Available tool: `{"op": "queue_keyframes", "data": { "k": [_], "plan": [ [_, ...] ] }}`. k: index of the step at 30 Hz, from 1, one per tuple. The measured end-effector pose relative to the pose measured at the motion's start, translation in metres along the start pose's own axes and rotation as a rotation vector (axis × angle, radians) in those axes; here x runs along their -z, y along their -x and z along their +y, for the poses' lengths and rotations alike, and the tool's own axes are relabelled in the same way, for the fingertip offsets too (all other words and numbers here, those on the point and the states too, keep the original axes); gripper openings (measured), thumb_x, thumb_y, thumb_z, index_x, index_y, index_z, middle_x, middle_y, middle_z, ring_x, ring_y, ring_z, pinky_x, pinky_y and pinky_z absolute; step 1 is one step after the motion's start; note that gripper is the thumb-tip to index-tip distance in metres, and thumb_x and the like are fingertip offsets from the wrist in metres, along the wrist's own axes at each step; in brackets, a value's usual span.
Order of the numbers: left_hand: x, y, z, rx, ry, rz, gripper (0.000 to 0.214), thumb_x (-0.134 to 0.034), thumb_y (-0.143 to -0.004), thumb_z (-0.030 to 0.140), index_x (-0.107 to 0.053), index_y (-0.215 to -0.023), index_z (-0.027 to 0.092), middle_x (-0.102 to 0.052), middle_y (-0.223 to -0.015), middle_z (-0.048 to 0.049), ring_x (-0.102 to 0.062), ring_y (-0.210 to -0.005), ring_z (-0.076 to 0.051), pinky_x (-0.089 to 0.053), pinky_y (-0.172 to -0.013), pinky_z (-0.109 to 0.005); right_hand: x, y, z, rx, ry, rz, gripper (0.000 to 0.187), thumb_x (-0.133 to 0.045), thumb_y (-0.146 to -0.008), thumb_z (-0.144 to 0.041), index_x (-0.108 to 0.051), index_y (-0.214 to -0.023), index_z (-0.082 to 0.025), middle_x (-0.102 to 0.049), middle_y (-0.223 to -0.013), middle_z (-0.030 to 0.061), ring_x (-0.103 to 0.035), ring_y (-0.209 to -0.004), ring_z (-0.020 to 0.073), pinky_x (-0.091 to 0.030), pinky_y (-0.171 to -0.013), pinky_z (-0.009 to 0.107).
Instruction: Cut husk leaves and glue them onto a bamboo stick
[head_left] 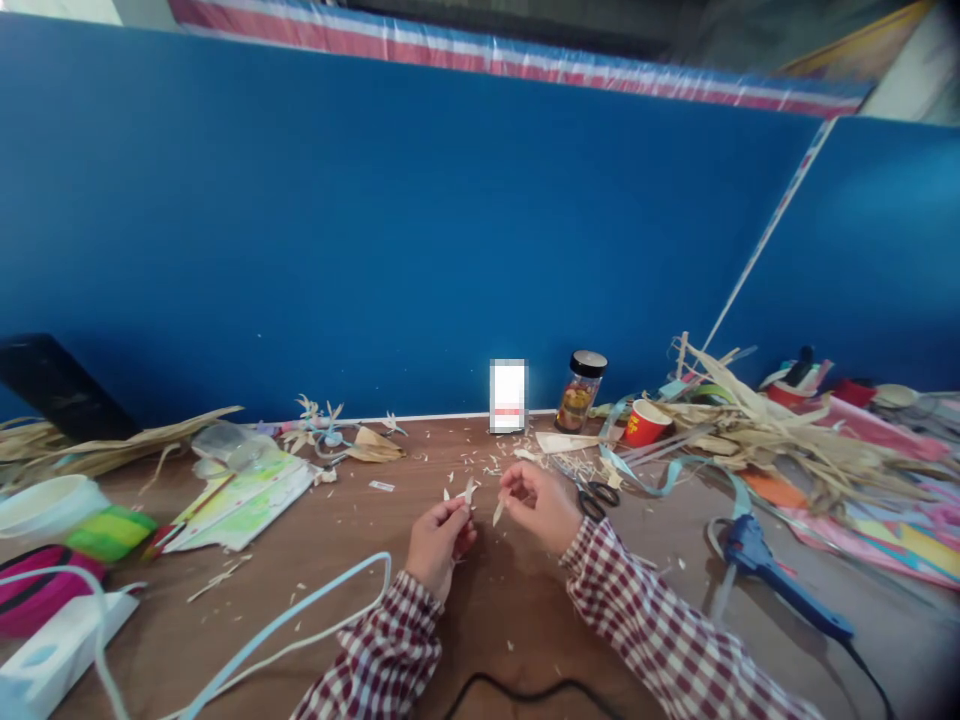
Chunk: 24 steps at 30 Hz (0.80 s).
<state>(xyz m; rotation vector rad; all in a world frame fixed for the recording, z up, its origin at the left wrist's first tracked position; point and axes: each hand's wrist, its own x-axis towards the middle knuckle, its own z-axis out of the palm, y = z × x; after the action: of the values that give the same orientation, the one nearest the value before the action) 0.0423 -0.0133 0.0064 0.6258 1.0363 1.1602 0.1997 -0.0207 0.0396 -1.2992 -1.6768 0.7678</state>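
Pinch grips, closed tight, one per side.
Left hand (439, 540) pinches forked sliver (468, 491); right hand (537, 505) pinches pointed sliver (498, 513); scissors (596, 497) at its 3 o'clock.

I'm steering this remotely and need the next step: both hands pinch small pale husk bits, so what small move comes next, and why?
Probably bring the two bits together tip to tip. The left hand pinches a pale husk piece, the right hand a pointed sliver, and a small gap separates them above the table. The glue gun lies untouched to the right.
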Motion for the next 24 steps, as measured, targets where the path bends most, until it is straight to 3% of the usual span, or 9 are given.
{"op": "queue_keyframes", "data": {
  "k": [7, 15, 24],
  "plan": [
    [-0.030, 0.017, -0.022, 0.094, -0.021, -0.083, 0.018, -0.075, -0.059, 0.018, -0.066, -0.072, 0.010, -0.056, -0.048, 0.0019, -0.052, -0.042, -0.006, -0.048, -0.041, -0.016, -0.001, 0.020, 0.014, -0.021, -0.187, 0.107, 0.014, -0.051, -0.072, -0.016, -0.051, -0.086, -0.017, -0.057, -0.072, 0.0003, -0.056, -0.065, 0.0127, -0.046, -0.061, 0.026],
    [-0.025, 0.020, -0.035, 0.120, 0.002, -0.095, 0.009, -0.069, -0.065, 0.013, -0.066, -0.073, 0.009, -0.063, -0.056, -0.0020, -0.056, -0.046, -0.006, -0.050, -0.045, -0.016, -0.005, 0.028, 0.027, -0.066, -0.274, 0.158, 0.020, -0.054, -0.070, -0.017, -0.050, -0.089, -0.017, -0.056, -0.073, -0.0005, -0.056, -0.064, 0.0117, -0.047, -0.062, 0.025],
    [-0.025, 0.023, -0.035, 0.107, -0.028, -0.111, 0.023, -0.076, -0.056, 0.021, -0.067, -0.073, 0.009, -0.066, -0.058, -0.0039, -0.057, -0.044, -0.007, -0.049, -0.043, -0.016, -0.013, 0.034, 0.027, -0.017, -0.178, 0.168, 0.023, -0.050, -0.074, -0.017, -0.049, -0.097, -0.019, -0.056, -0.081, 0.0019, -0.058, -0.070, 0.0134, -0.049, -0.064, 0.026]
  ]
}}
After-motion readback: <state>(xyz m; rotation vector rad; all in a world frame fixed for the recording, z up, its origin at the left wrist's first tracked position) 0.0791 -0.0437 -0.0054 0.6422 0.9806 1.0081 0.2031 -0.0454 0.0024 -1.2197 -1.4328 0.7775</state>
